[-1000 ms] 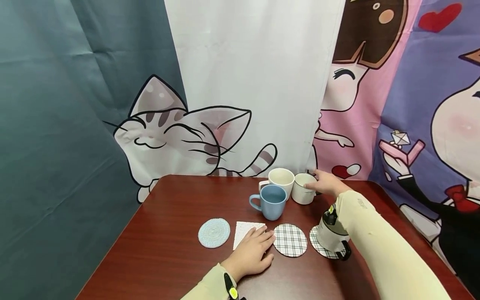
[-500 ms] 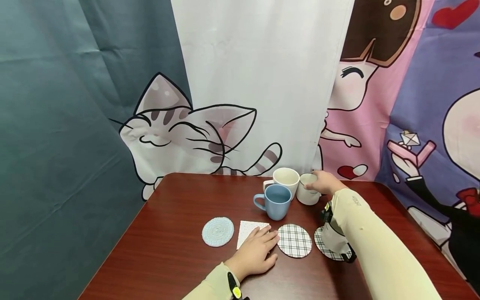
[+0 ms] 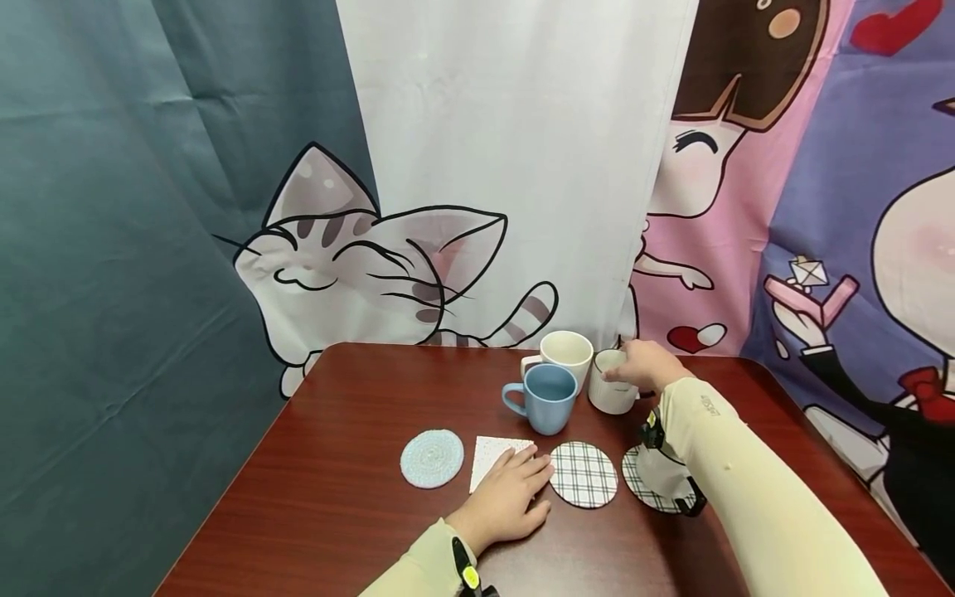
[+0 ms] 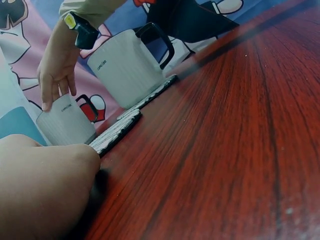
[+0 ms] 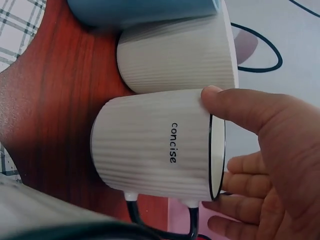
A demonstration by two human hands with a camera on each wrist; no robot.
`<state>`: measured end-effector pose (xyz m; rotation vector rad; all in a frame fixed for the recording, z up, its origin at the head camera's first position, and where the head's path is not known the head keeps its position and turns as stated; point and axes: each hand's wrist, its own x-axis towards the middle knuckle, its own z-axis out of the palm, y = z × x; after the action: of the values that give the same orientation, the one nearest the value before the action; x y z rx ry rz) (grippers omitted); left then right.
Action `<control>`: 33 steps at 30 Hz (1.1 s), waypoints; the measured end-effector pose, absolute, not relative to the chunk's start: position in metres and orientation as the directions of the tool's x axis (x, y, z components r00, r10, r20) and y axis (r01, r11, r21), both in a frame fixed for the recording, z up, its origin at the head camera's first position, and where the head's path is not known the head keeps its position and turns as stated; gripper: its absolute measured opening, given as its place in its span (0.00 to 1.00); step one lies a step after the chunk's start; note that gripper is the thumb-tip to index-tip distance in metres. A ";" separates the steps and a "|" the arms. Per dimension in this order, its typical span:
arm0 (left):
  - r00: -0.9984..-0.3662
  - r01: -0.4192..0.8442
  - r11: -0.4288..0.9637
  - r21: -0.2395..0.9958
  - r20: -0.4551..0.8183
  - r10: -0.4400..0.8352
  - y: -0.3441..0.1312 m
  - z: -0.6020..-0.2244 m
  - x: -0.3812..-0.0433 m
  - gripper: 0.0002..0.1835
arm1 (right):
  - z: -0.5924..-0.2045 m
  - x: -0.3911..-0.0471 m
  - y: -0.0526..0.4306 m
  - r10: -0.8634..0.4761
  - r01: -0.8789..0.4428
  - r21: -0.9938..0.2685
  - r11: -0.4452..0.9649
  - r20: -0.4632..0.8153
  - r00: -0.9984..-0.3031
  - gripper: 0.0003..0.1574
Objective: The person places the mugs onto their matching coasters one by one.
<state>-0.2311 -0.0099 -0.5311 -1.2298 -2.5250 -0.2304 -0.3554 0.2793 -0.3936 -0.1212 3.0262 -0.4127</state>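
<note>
My right hand (image 3: 647, 365) grips a white ribbed mug (image 3: 612, 391) by its dark rim at the back right. In the right wrist view, the thumb lies on this side of the mug (image 5: 150, 145), lettered "concise", and the other fingers are behind the rim; its black handle (image 5: 162, 230) points down in that view. My left hand (image 3: 507, 497) rests flat with fingers spread, partly covering a white square coaster (image 3: 487, 454). Left of the gripped mug stand a plain white mug (image 3: 573, 352) and, in front of it, a blue mug (image 3: 550, 402).
A larger white mug (image 3: 658, 474) with a black handle stands on a checked coaster (image 3: 632, 477), partly hidden by the right sleeve. Another round checked coaster (image 3: 584, 474) and a round light-blue coaster (image 3: 432, 458) lie on the brown table (image 3: 328, 497). A printed curtain (image 3: 515, 124) hangs behind.
The gripped mug has shifted slightly towards the front, away from the table's back edge, with the right hand on it. The left hand stays in place. The head view has swung slightly.
</note>
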 end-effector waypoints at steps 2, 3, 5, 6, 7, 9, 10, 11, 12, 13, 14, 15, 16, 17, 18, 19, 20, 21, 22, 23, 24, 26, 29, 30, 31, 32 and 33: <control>-0.578 0.787 0.617 0.000 0.353 0.736 -0.010 -0.531 -0.231 0.28 | -0.392 -0.353 0.277 -0.077 -0.059 -0.248 0.967 -0.064 -0.995 0.42; -0.579 0.786 0.618 0.001 0.351 0.736 -0.010 -0.531 -0.231 0.28 | -0.392 -0.352 0.276 -0.065 -0.049 -0.234 0.971 -0.060 -0.996 0.40; -0.579 0.787 0.617 0.003 0.350 0.737 -0.010 -0.531 -0.231 0.28 | -0.391 -0.351 0.273 -0.053 -0.040 -0.211 0.977 -0.055 -0.997 0.37; -0.578 0.788 0.616 0.005 0.351 0.736 -0.010 -0.531 -0.231 0.28 | -0.391 -0.350 0.272 -0.049 -0.037 -0.202 0.979 -0.059 -0.997 0.36; -0.578 0.788 0.616 0.005 0.351 0.737 -0.011 -0.531 -0.231 0.28 | -0.391 -0.349 0.270 -0.044 -0.032 -0.192 0.981 -0.058 -0.997 0.35; -0.578 0.788 0.615 0.007 0.353 0.736 -0.011 -0.531 -0.231 0.28 | -0.391 -0.349 0.267 -0.034 -0.023 -0.175 0.984 -0.061 -0.998 0.33; -0.578 0.788 0.615 0.007 0.355 0.735 -0.011 -0.531 -0.231 0.28 | -0.391 -0.349 0.265 -0.025 -0.015 -0.162 0.987 -0.057 -0.998 0.33; -0.578 0.788 0.616 0.008 0.356 0.735 -0.011 -0.531 -0.231 0.28 | -0.391 -0.348 0.263 -0.017 -0.009 -0.150 0.989 -0.052 -0.999 0.34; -0.578 0.788 0.616 0.008 0.357 0.734 -0.011 -0.531 -0.230 0.28 | -0.392 -0.348 0.261 -0.008 -0.002 -0.137 0.991 -0.046 -0.999 0.35; -0.578 0.788 0.616 0.009 0.357 0.734 -0.011 -0.531 -0.230 0.28 | -0.392 -0.347 0.258 -0.003 0.002 -0.125 0.992 -0.038 -0.999 0.36; -0.579 0.787 0.616 0.012 0.358 0.733 -0.011 -0.531 -0.230 0.28 | -0.393 -0.347 0.255 0.006 0.010 -0.111 0.994 -0.034 -0.999 0.37; -0.579 0.788 0.615 0.015 0.358 0.733 -0.011 -0.530 -0.230 0.28 | -0.393 -0.346 0.252 0.018 0.020 -0.099 0.995 -0.026 -1.000 0.38; -0.578 0.789 0.615 0.015 0.358 0.733 -0.011 -0.530 -0.230 0.28 | -0.393 -0.345 0.249 0.031 0.033 -0.085 0.996 -0.023 -0.999 0.40; -0.578 0.789 0.614 0.017 0.358 0.733 -0.011 -0.529 -0.230 0.27 | -0.392 -0.344 0.246 0.041 0.043 -0.077 0.996 -0.024 -0.999 0.41; -0.578 0.789 0.614 0.017 0.358 0.733 -0.011 -0.529 -0.230 0.27 | -0.391 -0.343 0.243 0.054 0.056 -0.072 0.996 -0.028 -0.998 0.42; -0.579 0.789 0.614 0.017 0.357 0.733 -0.011 -0.529 -0.230 0.27 | -0.390 -0.342 0.240 0.064 0.066 -0.067 0.996 -0.034 -0.997 0.43; -0.580 0.788 0.615 0.018 0.355 0.733 -0.011 -0.528 -0.230 0.27 | -0.390 -0.341 0.237 0.079 0.081 -0.060 0.995 -0.034 -0.996 0.43; -0.580 0.788 0.615 0.018 0.354 0.733 -0.011 -0.528 -0.230 0.27 | -0.389 -0.341 0.234 0.086 0.088 -0.054 0.995 -0.033 -0.996 0.42; -0.581 0.788 0.616 0.018 0.353 0.733 -0.011 -0.528 -0.230 0.27 | -0.389 -0.340 0.232 0.094 0.095 -0.049 0.994 -0.028 -0.995 0.42; -0.582 0.787 0.616 0.019 0.354 0.733 -0.011 -0.528 -0.230 0.27 | -0.389 -0.340 0.229 0.098 0.099 -0.044 0.994 -0.023 -0.995 0.42; -0.582 0.787 0.616 0.020 0.354 0.732 -0.011 -0.528 -0.230 0.27 | -0.389 -0.339 0.226 0.099 0.100 -0.035 0.994 -0.017 -0.995 0.43; -0.581 0.788 0.615 0.023 0.356 0.732 -0.011 -0.528 -0.230 0.27 | -0.389 -0.338 0.221 0.101 0.101 -0.018 0.995 0.000 -0.995 0.44; -0.580 0.789 0.613 0.027 0.358 0.731 -0.012 -0.528 -0.230 0.28 | -0.389 -0.337 0.215 0.115 0.115 -0.003 0.993 0.014 -0.993 0.46; -0.580 0.790 0.613 0.027 0.357 0.732 -0.012 -0.528 -0.230 0.28 | -0.390 -0.336 0.213 0.122 0.122 -0.001 0.993 0.015 -0.992 0.47; -0.580 0.790 0.612 0.027 0.355 0.733 -0.012 -0.528 -0.230 0.28 | -0.390 -0.335 0.211 0.132 0.132 -0.002 0.991 0.019 -0.991 0.47; -0.581 0.790 0.612 0.028 0.354 0.733 -0.012 -0.528 -0.230 0.28 | -0.390 -0.335 0.210 0.141 0.141 -0.001 0.990 0.019 -0.990 0.46; -0.581 0.790 0.613 0.028 0.353 0.733 -0.012 -0.528 -0.230 0.28 | -0.390 -0.335 0.208 0.148 0.148 0.000 0.989 0.021 -0.989 0.46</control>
<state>-0.2301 -0.0120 -0.5283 -1.2334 -2.5337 -0.2620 -0.3350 0.2083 -0.3902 0.2343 3.1536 0.0030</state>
